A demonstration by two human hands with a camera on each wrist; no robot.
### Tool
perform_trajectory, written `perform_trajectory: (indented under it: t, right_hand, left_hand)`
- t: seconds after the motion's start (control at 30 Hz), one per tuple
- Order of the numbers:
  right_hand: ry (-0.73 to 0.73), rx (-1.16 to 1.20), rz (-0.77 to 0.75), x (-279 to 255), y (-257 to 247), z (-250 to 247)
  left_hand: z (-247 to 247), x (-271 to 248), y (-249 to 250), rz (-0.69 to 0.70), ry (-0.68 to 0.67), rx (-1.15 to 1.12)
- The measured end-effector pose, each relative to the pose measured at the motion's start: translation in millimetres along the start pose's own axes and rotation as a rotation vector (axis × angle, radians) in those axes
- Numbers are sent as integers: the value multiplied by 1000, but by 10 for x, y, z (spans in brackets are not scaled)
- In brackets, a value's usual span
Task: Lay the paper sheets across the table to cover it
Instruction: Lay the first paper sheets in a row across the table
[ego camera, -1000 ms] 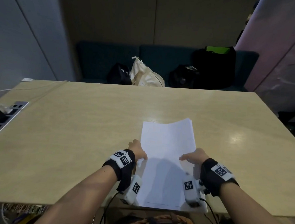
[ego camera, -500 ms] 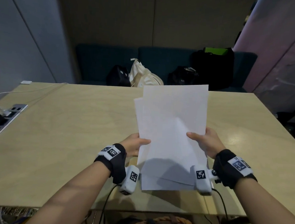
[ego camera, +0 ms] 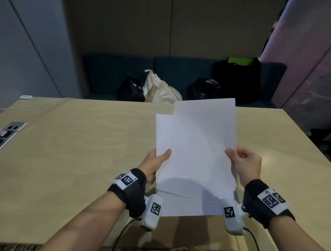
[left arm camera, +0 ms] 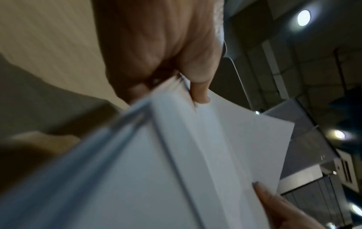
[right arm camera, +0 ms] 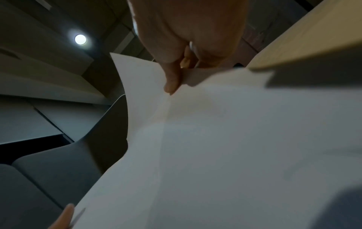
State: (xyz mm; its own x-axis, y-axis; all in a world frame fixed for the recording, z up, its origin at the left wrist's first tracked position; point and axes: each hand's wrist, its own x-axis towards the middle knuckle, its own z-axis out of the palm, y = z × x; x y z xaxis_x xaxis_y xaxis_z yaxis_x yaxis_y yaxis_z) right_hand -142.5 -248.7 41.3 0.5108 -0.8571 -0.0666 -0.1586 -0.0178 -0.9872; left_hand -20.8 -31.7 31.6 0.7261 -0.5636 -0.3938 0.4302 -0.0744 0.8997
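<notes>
Two hands share one stack of paper sheets (ego camera: 195, 155), held up off the table (ego camera: 74, 159) and tilted toward the person. Left hand (ego camera: 155, 164): thumb pressed on the near face of the stack at its left edge, fingers behind; the left wrist view shows the thumb (left arm camera: 197, 86) clamped over the layered edges, so this hand carries the bulk. Right hand (ego camera: 244, 165): thumb and curled fingers pinch the right edge. The right wrist view shows its thumb (right arm camera: 172, 77) on a single bowed sheet, fingertips behind it.

Top sheet is skewed, its far corner fanned right of and beyond the sheets beneath, so two offset far edges show. Judgement: the right hand is peeling one sheet free while the left anchors the rest; the fan is what lets one leaf be singled out. Whether exactly one sheet is pinched cannot be confirmed, as the edges are blurred.

Near edge of the stack hangs just above the near side of the table, right of centre. No sheet lies flat on the tabletop in the head view, so coverage appears not yet begun.

Surroundings: power socket panel (ego camera: 9, 130) set into the left edge of the table, with a white cable (ego camera: 29, 105) running to the far-left corner. Beyond the far edge is a dark bench (ego camera: 182, 69) carrying a cream tote bag (ego camera: 160, 91) and several black bags.

Risk, as judgement: thin sheets cling, so a second leaf may ride along with the first.
</notes>
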Motion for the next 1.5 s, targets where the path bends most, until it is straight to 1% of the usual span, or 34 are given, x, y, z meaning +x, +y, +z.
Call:
perform_trajectory:
  t: [0.07, 0.17, 0.2, 0.33, 0.43, 0.57, 0.67, 0.77, 0.9, 0.93, 0.97, 1.03, 1.1, 1.13, 1.17, 1.23, 1.37, 1.43, 1.5]
  right_hand:
    - [-38, -5, 11, 68, 5, -26]
    - [-94, -36, 38, 226, 15, -124]
    - [-88, -49, 35, 290, 17, -174]
    - [-10, -157, -8, 635, -63, -478]
    - [37, -337, -44, 979, -54, -763]
    - [129, -567, 19, 1462, 30, -1094]
    - [135, -715, 59, 1761, 92, -1235]
    - [111, -801, 93, 2034, 200, -1332]
    - [178, -838, 110, 2269, 302, -1423]
    - [162, -865, 94, 2287, 342, -1409]
    - [99, -916, 61, 2263, 368, -1379]
    - [-134, -1041, -8, 2128, 459, -1287]
    - [-370, -1180, -24, 1867, 545, -1197]
    - [-445, -1230, -38, 1739, 597, -1165]
    - [-486, -1266, -55, 1637, 642, -1150]
    - [-496, -1295, -69, 1585, 690, -1169]
    - [-482, -1297, 19, 1972, 712, -1277]
    - [-445, -1257, 39, 2179, 685, -1311]
    - [-373, -1156, 40, 2320, 629, -1351]
  left_hand:
    - [33, 21, -10, -23, -30, 23]
    - [95, 68, -3, -32, 17, 21]
    - [112, 87, 3, -38, 33, 21]
    - [149, 181, 42, -42, 79, 16]
    - [211, 260, 78, -22, 93, 26]
    - [369, 357, 87, -19, 82, 31]
    - [568, 441, 118, -25, 86, 39]
    - [760, 545, 178, -23, 110, 27]
    - [1018, 711, 222, -18, 146, 28]
    - [1079, 741, 236, -15, 150, 33]
    - [1134, 774, 246, -14, 155, 34]
    - [1217, 843, 249, -14, 164, 34]
    - [1280, 881, 232, -20, 173, 37]
    - [1299, 892, 213, -24, 180, 39]
    - [1313, 903, 188, -28, 188, 41]
    - [1332, 908, 137, -33, 197, 54]
    - [1359, 907, 63, -47, 202, 84]
    - [1373, 919, 47, -55, 200, 84]
    - [1400, 936, 45, -64, 195, 80]
